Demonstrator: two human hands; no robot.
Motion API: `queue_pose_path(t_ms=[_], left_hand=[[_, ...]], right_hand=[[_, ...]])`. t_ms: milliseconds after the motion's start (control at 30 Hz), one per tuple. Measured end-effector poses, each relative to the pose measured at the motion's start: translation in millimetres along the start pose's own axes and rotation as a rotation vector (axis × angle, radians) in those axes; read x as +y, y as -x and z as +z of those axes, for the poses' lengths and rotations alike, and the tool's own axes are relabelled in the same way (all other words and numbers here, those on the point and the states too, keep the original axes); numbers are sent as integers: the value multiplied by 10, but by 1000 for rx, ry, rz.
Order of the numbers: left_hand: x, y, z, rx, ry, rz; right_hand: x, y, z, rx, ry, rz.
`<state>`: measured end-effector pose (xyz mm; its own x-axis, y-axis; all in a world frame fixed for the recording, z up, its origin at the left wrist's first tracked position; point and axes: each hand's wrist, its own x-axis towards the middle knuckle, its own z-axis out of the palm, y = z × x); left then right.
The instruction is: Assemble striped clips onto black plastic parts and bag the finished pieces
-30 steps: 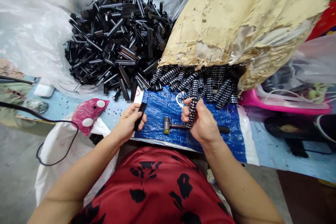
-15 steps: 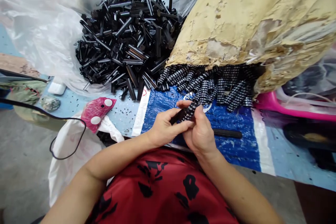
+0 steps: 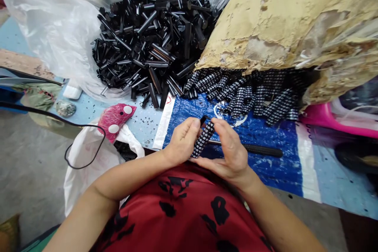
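My left hand (image 3: 183, 141) is closed with the thumb uppermost, pinching a small black plastic piece (image 3: 203, 119) whose tip pokes out beside the thumb. My right hand (image 3: 232, 151) spans a short black tube with white square marks (image 3: 203, 140), fingers by its upper end and thumb by its lower end. The tube lies slanted between both palms; the left fingers behind it are partly hidden. Behind my hands, a long black-handled rod (image 3: 262, 150) rests on the blue sheet (image 3: 189, 110). Several similar patterned tubes (image 3: 240, 100) lie just beyond.
A heap of plain black plastic pieces (image 3: 159, 63) sits in a clear plastic bag (image 3: 65, 35). A worn yellow sack (image 3: 274, 19) spills the patterned tubes. A pink basket (image 3: 348, 122) stands at right. At left are a pink pouch (image 3: 116, 120), a white bag (image 3: 85, 149) and a black cord (image 3: 67, 122).
My hands have moved slightly apart, and the patterned tube now shows along its length between them. The black piece's tip has come into view by my left thumb. The whole view has shifted slightly.
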<state>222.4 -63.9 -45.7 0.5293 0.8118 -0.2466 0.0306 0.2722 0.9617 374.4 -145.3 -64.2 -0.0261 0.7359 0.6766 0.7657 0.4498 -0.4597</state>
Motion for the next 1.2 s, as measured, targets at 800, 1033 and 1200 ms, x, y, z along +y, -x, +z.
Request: queue_pose_path(t_ms=[800,1033,1200], left_hand=[[-88,-318,-889,-187,-942,120],[-58,-390,-840,-225,-897,18],[-23,-516,-898,-292,-879,-28]], right_hand=[[236,456,-341,-220,360,215],[124,31,-15,-299,429,170],[40,-3,-11,-195,265,45]])
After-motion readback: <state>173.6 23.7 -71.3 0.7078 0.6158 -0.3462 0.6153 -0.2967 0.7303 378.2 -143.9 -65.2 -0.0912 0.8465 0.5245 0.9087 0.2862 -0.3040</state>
